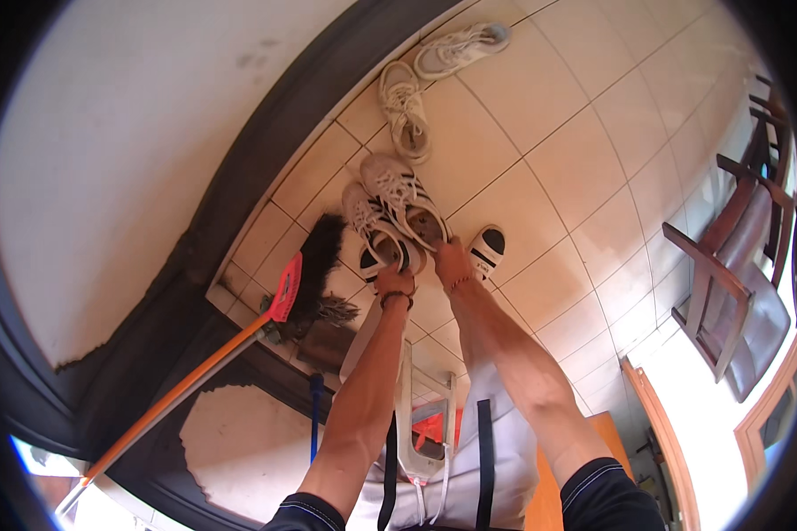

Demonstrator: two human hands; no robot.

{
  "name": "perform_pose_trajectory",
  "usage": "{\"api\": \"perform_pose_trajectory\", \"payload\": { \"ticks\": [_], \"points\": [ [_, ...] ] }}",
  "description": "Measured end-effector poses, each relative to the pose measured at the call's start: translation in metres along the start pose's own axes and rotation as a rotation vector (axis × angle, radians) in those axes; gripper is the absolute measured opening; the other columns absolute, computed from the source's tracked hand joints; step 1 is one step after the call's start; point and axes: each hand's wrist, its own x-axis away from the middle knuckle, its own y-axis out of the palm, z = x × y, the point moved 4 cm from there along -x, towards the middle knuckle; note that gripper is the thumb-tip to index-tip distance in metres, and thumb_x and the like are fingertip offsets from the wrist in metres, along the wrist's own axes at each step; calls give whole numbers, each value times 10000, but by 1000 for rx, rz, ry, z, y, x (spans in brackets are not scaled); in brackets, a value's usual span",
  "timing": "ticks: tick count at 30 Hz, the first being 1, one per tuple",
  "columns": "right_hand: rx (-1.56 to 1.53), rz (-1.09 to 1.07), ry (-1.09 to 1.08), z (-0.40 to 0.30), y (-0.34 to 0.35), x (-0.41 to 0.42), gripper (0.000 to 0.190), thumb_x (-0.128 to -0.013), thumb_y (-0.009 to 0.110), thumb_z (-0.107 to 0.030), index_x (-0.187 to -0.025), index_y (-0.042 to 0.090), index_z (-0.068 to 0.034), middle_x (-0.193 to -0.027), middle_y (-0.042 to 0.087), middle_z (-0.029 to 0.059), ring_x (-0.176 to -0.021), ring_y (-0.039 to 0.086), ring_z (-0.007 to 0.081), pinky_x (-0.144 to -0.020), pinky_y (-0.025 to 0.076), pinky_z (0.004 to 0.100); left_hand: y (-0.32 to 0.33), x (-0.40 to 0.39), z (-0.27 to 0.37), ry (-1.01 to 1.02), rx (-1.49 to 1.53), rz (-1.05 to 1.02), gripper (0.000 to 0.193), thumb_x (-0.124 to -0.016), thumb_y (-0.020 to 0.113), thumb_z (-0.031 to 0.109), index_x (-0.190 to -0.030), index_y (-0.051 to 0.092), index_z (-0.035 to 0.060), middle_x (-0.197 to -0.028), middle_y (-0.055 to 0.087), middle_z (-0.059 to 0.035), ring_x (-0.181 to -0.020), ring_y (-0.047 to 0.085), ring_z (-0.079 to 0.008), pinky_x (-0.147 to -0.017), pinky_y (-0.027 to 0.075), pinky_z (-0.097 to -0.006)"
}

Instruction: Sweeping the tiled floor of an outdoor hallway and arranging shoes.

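Observation:
A pair of white sneakers with dark stripes lies side by side on the tiled floor before me. My left hand (395, 281) grips the heel of the left sneaker (366, 216). At the heel of the right sneaker (398, 189), my right hand (453, 262) has its fingers closed on the rim. Laces are on both shoes. My own shod feet are just beyond my hands; the right shoe's black and white toe (488, 247) shows beside my right wrist. Further off lie two more light lace-up sneakers, one pointing away (405, 109) and one turned sideways (461, 50).
A broom with dark bristles (319, 265) and an orange handle (173, 395) leans at the left by the dark-based wall (239, 166). Wooden chairs with dark padded seats (747, 332) stand at the right. A stool frame (405, 411) is between my legs.

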Motion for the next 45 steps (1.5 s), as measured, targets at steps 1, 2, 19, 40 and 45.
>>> {"api": "perform_pose_trajectory", "payload": {
  "ticks": [1, 2, 19, 40, 45],
  "points": [
    [-10, 4, 65, 14, -16, 23, 165, -799, 551, -96, -952, 611, -74, -908, 521, 282, -840, 562, 437, -708, 483, 459, -3, 28, 21, 22, -26, -82, 255, -768, 646, 300, -908, 682, 90, -735, 646, -126, -671, 612, -288, -638, 498, -417],
    [-42, 6, 111, 13, -26, 49, 162, -810, 517, -80, -946, 602, -52, -920, 511, 297, -866, 559, 435, -722, 482, 457, -9, 48, 23, 58, -124, -146, 242, -759, 642, 291, -894, 679, 94, -761, 641, -146, -715, 615, -310, -666, 498, -427],
    [-689, 689, 568, 47, -94, 349, 23, -732, 541, -30, -741, 557, -16, -639, 564, 206, -690, 572, 398, -592, 440, 453, -15, 282, 53, 849, -515, -275, 159, -706, 603, 137, -804, 636, 17, -758, 607, -245, -774, 586, -412, -695, 477, -452],
    [-739, 901, 1034, 409, -243, 544, 90, -722, 627, -87, -730, 578, -12, -690, 586, 220, -706, 579, 384, -630, 459, 451, 295, 599, 251, 1264, -710, -539, 142, -720, 583, 100, -827, 625, 18, -840, 588, -237, -878, 528, -389, -783, 428, -445],
    [-793, 853, 1072, 513, -271, 563, 97, -729, 615, -94, -797, 597, -26, -734, 598, 219, -741, 585, 383, -670, 469, 459, 394, 639, 281, 1355, -866, -472, 203, -719, 618, 133, -909, 632, 61, -855, 594, -232, -898, 547, -376, -760, 455, -446]
  ]
}}
